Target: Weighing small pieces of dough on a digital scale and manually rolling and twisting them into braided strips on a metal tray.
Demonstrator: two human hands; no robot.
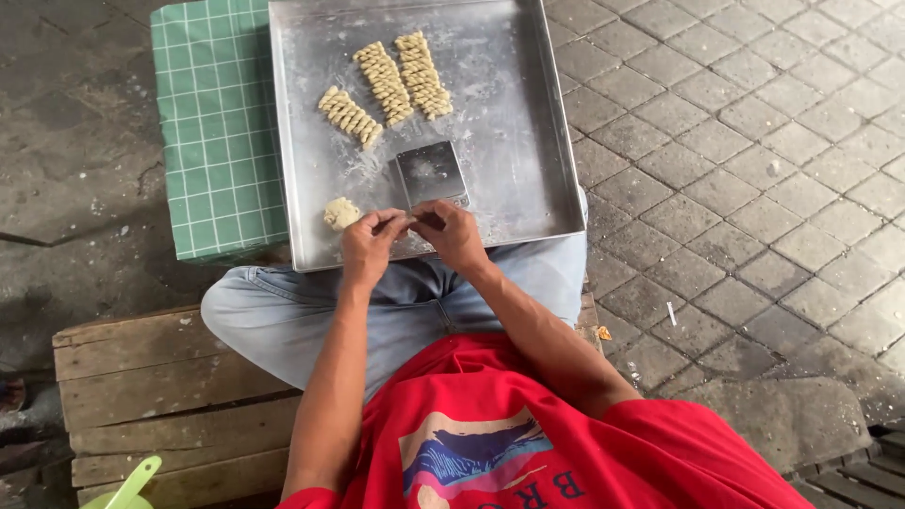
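Sitting cross-legged on a wooden pallet at the lower left of the frame, the person wears a red shirt and light jeans, with a square metal tray resting across the knees at centre. The left hand and right hand meet at the tray's near edge, fingers pinched together on a small piece of dough held between them; the piece is mostly hidden by the fingertips. Just left of the left hand, a pale dough lump lies on the floured tray. Directly above the hands stands a small metal scraper. Three twisted dough sticks lie side by side in the tray's upper part. A green checked cloth lies under the tray's left side. A light green plastic utensil shows at the lower left corner. Grey paving stones fill the right
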